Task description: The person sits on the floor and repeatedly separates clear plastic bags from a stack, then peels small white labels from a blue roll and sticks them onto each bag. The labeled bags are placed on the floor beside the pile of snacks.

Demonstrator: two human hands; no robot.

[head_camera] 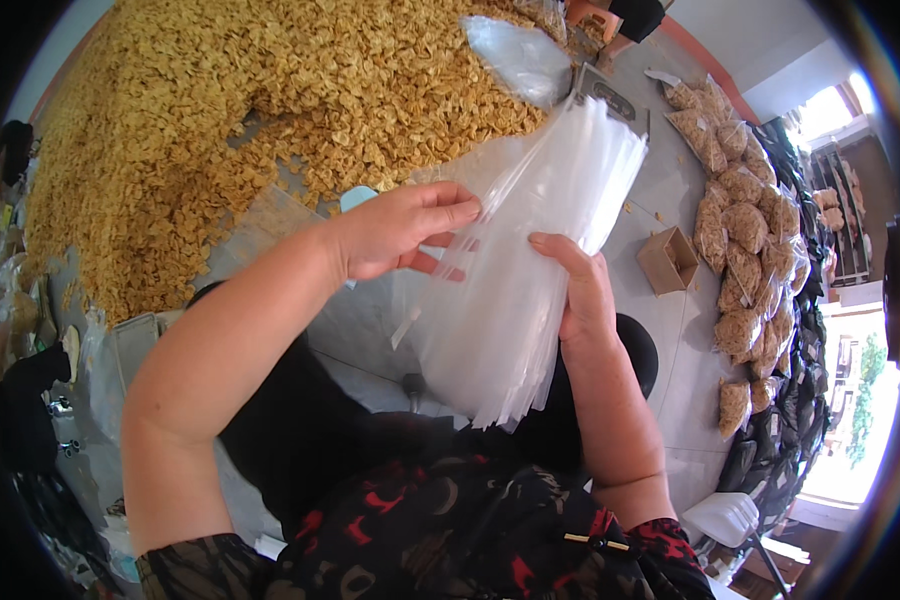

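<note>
A thick stack of clear plastic bags (506, 300) is held up over my lap. My right hand (581, 281) grips the stack along its right side, the thumb pressed on top. With thumb and forefinger, my left hand (420, 229) pinches the film of a bag at the stack's left side; its other fingers show through the plastic. Beyond the hands spreads a large heap of golden, flake-like snack pieces (270, 82) on the floor. Behind my left hand, a light-blue object (358, 197) is partly hidden.
An open cardboard box (667, 261) stands on the tiled floor at right. Filled clear bags (742, 217) are piled beyond it, beside black bags (776, 442). A clear plastic bag (517, 60) lies at the heap's edge. Other people are partly visible at the far left and top right.
</note>
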